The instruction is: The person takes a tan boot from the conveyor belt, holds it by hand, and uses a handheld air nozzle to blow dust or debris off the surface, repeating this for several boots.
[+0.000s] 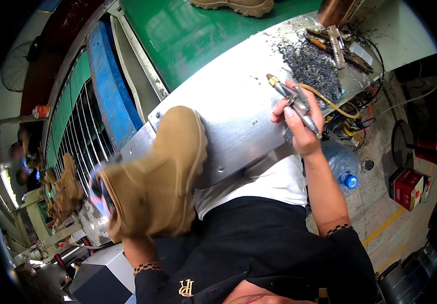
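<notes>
A tan work boot [152, 187] is held at the left, its toe over the metal bench and its shaft opening toward the lower left. My left forearm [140, 249] rises behind the shaft; the boot hides the fingers of the left hand that holds it up. My right hand [302, 117] is closed around a metal torch-like hand tool [302, 109] with a brass nozzle. That nozzle points to the upper left, over the bench and apart from the boot. A yellowish hose [325, 99] runs beside the tool.
The metal bench top [228, 137] bears dark scraps [312, 68] and several hand tools [337, 48]. Beyond is a green surface [178, 35] with another boot [236, 6]. More boots [66, 187] stand by a wire rack at left. A large plastic bottle [337, 162] and red box [405, 188] are at right.
</notes>
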Available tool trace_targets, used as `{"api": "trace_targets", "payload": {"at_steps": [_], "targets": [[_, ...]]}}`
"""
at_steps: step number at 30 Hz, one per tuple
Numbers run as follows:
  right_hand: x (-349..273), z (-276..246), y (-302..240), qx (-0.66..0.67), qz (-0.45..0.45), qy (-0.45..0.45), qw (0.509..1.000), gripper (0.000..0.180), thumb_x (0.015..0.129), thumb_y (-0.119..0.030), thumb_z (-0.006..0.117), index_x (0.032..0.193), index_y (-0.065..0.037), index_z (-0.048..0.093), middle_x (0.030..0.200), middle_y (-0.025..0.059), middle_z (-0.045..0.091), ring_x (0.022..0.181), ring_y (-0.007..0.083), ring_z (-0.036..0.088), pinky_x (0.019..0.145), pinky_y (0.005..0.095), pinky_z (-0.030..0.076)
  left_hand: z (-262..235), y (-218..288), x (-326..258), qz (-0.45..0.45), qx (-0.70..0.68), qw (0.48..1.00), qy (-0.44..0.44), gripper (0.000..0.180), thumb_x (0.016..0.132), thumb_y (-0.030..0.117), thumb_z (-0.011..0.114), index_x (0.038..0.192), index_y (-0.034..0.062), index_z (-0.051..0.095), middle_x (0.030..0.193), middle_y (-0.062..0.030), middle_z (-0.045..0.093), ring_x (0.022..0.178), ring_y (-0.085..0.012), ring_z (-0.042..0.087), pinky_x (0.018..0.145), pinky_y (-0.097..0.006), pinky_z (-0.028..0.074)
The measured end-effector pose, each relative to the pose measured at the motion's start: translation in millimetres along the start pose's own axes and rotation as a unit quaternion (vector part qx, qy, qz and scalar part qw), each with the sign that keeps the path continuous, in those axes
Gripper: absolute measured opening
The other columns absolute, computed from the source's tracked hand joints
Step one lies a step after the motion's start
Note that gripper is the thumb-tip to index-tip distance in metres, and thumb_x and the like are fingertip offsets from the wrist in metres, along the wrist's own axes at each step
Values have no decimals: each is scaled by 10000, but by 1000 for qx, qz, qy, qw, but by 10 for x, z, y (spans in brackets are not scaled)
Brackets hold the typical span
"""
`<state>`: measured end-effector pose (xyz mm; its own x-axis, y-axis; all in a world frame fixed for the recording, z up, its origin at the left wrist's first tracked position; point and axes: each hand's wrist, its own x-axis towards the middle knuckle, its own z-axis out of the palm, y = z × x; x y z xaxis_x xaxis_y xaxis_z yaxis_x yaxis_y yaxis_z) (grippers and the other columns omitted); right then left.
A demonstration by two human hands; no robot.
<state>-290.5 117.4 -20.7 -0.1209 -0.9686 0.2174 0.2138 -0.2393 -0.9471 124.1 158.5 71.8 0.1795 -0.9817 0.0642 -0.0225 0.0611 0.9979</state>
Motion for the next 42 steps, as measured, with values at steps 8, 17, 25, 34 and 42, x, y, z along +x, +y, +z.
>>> {"api": "trace_targets", "payload": {"at_steps": [8, 17, 25, 34, 42], "targets": [[35, 43, -4, 11, -12, 33, 999, 400, 883, -48, 518, 1268, 54, 477, 819, 84, 650, 718, 132, 620, 678, 274, 501, 1977, 47, 2264, 173, 101, 979, -40, 262, 900, 73, 597, 1150, 0, 622, 1079, -125, 654, 903, -218, 664, 788, -330, 551], [37, 171, -23, 28, 15, 54, 998, 509, 891, -113, 529, 1339, 84, 387, 843, 105, 618, 722, 173, 601, 683, 305, 514, 1704, -853, 2547, 165, 180, 958, -151, 503, 855, 274, 722, 1271, 37, 569, 1128, -114, 685, 1062, -182, 645, 925, -291, 484], [-17, 148, 27, -63, -2, 67, 996, 558, 863, -113, 513, 1358, 94, 361, 846, 121, 592, 728, 197, 565, 693, 332, 498, -844, -1065, 1151, 108, 313, 943, -38, 525, 867, 201, 702, 1342, 68, 519, 1342, -148, 537, 1259, -294, 498, 1070, -361, 383], [106, 350, 94, -117, -8, 61, 991, 615, 852, -171, 464, 1381, 109, 323, 826, 113, 547, 716, 191, 513, 652, 293, 441, -4614, -1105, 1033, -1, 647, 671, 363, 742, 851, 537, 613, 1375, 33, 463, 1361, -218, 505, 1250, -358, 484, 1059, -397, 379], [93, 347, 75, -110, 9, 70, 991, 616, 868, -178, 454, 1397, 97, 296, 847, 116, 531, 731, 196, 471, 684, 312, 410, -5683, -352, 1943, -380, 664, 581, 277, 1038, 703, 863, 453, 1318, 32, 554, 1359, -210, 525, 1247, -373, 507, 1041, -459, 388]]}}
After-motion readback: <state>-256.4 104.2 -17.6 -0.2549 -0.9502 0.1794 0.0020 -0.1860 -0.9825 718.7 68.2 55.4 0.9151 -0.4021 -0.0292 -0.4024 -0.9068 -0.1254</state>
